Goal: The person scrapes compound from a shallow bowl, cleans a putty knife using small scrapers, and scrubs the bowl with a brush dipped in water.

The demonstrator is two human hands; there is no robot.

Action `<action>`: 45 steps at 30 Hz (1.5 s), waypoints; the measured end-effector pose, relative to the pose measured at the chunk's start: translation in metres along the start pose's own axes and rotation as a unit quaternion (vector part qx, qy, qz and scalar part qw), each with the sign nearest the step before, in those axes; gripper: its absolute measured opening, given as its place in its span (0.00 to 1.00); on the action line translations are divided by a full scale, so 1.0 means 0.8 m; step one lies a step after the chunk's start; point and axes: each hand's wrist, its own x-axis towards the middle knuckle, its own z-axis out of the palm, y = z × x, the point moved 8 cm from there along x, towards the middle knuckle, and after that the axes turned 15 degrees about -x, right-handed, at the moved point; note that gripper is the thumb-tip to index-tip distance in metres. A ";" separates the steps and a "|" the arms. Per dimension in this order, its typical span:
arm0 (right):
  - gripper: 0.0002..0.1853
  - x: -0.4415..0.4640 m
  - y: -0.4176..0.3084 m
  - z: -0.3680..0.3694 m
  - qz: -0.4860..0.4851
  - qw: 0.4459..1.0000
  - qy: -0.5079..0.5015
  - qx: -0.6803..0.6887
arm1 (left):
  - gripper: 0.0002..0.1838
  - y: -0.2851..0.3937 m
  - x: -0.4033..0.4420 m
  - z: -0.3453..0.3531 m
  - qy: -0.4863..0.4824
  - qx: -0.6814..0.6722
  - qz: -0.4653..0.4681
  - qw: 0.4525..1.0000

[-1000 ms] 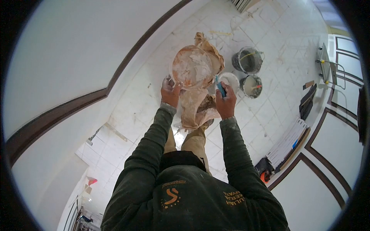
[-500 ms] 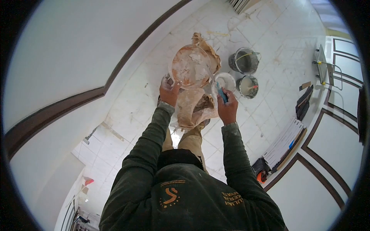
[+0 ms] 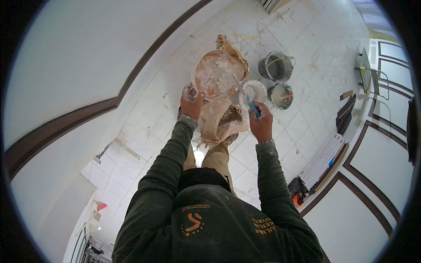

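My left hand [image 3: 192,101] is closed on the near left rim of a round, reddish-stained tub [image 3: 204,81], with pale lumpy material inside it. In my right hand [image 3: 262,120] is a blue-handled scraper [image 3: 252,106], its thin metal blade pointing up and left to the tub's right edge. Under the scraper stands a white bucket [image 3: 262,91] with pale material in it. An open brown paper sack [image 3: 210,125] lies between the tub and my legs, and more crumpled brown paper [image 3: 240,59] shows behind the tub.
Two dark, plaster-smeared buckets [image 3: 275,70] [image 3: 280,97] stand on the tiled floor to the right; the smaller contains pale liquid and something red-tipped. A wall with brown trim [image 3: 66,120] rises at left. Panels, boards [image 3: 323,160] and a metal-framed stand [image 3: 365,70] line the right side.
My right hand has shifted slightly right and down with the scraper. The pale material in the tub looks a little differently spread. My left hand keeps its hold on the rim.
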 end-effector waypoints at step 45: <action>0.12 0.045 0.016 0.034 -0.053 0.996 0.044 0.049 | 0.26 0.049 0.010 -0.009 0.029 0.016 -0.034 0.999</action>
